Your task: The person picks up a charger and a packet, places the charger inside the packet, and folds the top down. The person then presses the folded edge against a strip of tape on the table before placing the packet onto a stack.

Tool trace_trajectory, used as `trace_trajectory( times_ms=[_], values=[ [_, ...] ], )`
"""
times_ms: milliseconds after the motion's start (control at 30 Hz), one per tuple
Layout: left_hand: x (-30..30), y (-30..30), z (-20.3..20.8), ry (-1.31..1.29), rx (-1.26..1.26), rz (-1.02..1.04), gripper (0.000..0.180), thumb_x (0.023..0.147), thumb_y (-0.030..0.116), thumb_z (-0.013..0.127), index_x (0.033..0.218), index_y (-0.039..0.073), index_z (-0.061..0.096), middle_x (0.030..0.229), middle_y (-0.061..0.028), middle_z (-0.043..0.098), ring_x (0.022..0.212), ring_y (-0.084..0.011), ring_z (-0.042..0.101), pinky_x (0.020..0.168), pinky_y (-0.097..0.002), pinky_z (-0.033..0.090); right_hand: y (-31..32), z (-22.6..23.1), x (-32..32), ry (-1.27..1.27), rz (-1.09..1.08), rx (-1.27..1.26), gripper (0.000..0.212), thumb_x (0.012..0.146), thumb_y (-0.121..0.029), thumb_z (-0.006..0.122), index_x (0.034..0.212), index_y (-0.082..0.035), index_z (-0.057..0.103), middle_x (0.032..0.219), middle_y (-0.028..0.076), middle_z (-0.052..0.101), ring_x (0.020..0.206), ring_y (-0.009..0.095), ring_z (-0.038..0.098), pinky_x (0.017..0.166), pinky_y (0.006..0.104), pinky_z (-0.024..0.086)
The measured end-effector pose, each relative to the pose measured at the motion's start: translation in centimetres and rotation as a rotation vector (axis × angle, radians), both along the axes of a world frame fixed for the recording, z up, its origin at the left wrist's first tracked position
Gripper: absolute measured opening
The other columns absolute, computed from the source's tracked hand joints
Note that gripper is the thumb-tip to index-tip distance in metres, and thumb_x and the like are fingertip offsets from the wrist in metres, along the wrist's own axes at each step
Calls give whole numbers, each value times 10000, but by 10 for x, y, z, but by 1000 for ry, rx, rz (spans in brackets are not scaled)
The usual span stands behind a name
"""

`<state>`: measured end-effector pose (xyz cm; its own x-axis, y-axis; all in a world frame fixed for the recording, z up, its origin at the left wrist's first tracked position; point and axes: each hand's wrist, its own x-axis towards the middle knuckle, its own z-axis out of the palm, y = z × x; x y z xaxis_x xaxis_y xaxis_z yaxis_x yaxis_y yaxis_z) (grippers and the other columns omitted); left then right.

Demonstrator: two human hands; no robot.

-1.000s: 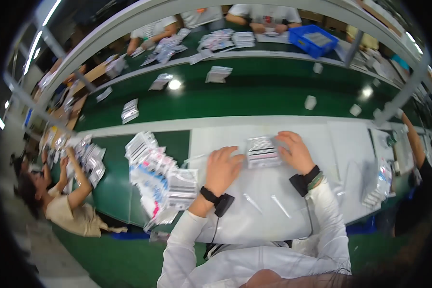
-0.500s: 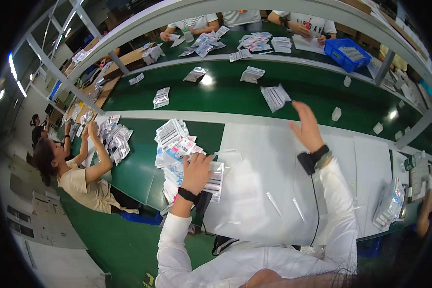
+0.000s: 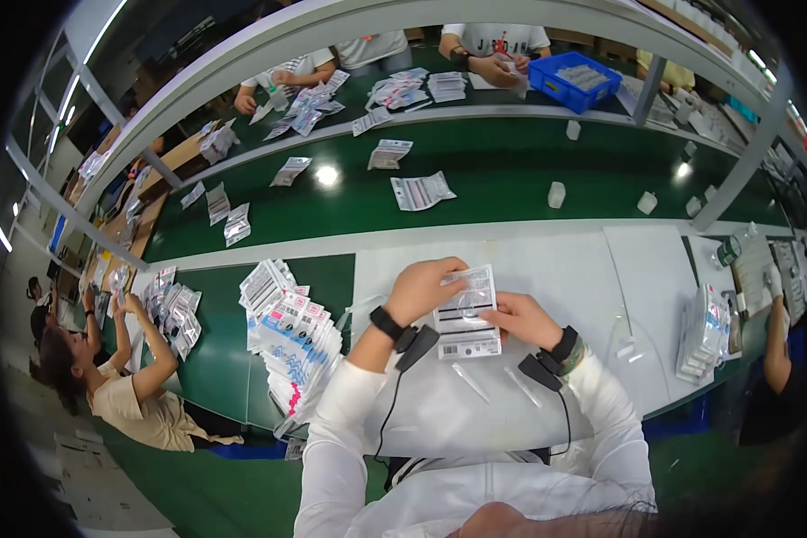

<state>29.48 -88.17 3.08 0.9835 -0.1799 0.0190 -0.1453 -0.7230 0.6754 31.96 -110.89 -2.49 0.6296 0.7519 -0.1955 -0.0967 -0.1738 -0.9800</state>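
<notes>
Over the white sheet (image 3: 394,394) in front of me, both hands hold one flat printed pouch (image 3: 468,325), white and silver with dark bars. My left hand (image 3: 426,289) grips its upper left edge, with the fingers bent over it. From the other side my right hand (image 3: 524,318) pinches the right edge, thumb on the printed face. A fanned stack of similar pouches (image 3: 291,336), white with blue and pink print, lies left of my left forearm. Two thin clear strips, one a slim strip (image 3: 471,382), rest on the sheet just below the held pouch.
Beyond the table a green conveyor (image 3: 332,211) carries scattered pouches, such as a silver pouch (image 3: 423,191), and small whitish pieces (image 3: 557,195). A metal frame (image 3: 753,148) crosses above. At right stands a bundle of pouches (image 3: 704,336). Co-workers sit left, right and opposite, near a blue bin (image 3: 574,81).
My left hand has left the stack with a pouch, and my right hand has come back from the conveyor to hold it too. The conveyor's pouches sit farther left as the view shifted.
</notes>
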Motion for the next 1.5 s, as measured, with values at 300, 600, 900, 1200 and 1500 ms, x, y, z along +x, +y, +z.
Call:
trace_trajectory(
  times_ms=[300,600,900,1200,1500],
  values=[
    [-14,-31,-57,-368,68,-56,318,791,183,726,1094,110,662,1137,-86,634,1055,-326,574,891,-410,469,-11,-43,11,-84,-300,-93,226,943,-187,606,1040,17,612,755,74,677,512,135,618,444,272,478],
    [-6,-50,-68,-241,480,-260,241,780,194,681,982,67,646,1021,-87,621,1020,-317,579,843,-430,467,-21,-8,17,-1274,-432,-494,203,849,-99,634,1039,-30,619,1071,106,666,978,268,643,764,359,542],
    [5,-39,-76,-120,225,-469,154,831,178,643,972,115,656,947,-72,643,963,-275,608,822,-395,500,-11,-66,70,-925,266,-163,447,842,-164,652,1279,-110,577,1429,75,491,1361,294,402,1100,405,360],
    [-88,-31,-85,-388,180,-247,194,888,133,592,1066,135,671,1006,-33,655,955,-261,640,817,-361,528,-19,-46,56,-1138,402,-218,1069,602,-612,797,1470,-136,397,1565,101,301,1448,356,241,1139,465,277],
    [-7,-39,-82,-428,429,-319,297,797,104,621,1083,164,672,1106,-59,620,998,-249,627,825,-356,528,-18,-34,59,-1002,366,-267,1157,629,-534,831,1522,-79,252,1559,126,298,1456,326,238,1164,418,244]
  ],
)
